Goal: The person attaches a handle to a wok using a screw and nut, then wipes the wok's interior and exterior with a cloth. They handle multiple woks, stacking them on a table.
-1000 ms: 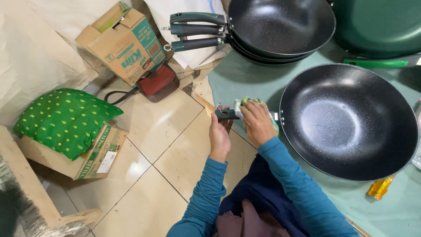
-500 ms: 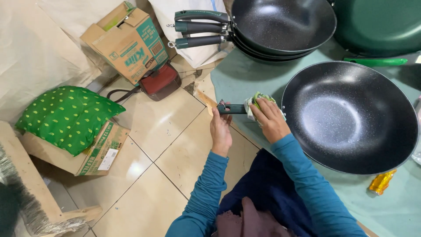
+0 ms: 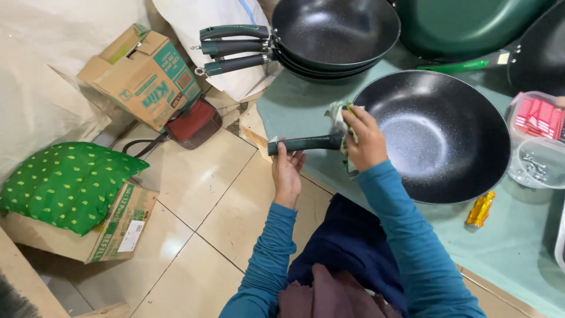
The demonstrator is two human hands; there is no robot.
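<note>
Gripping the dark green handle (image 3: 306, 143) from below, left hand (image 3: 287, 171) closed on it; right hand (image 3: 366, 141) clamped on a crumpled green-white cloth (image 3: 340, 115) where handle meets the black wok (image 3: 438, 132); wok rests on the green table (image 3: 518, 247), beside stacked pans (image 3: 335, 35)

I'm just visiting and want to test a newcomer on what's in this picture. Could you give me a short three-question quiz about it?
1. True or false: the left hand supports the dark handle of the big black wok.
2. What does the right hand press near where the handle meets the wok? A) a green-and-white cloth B) a yellow bottle C) a red bag
3. How many handles stick out from the stack of pans at the top?

Key
1. True.
2. A.
3. Three.
</note>
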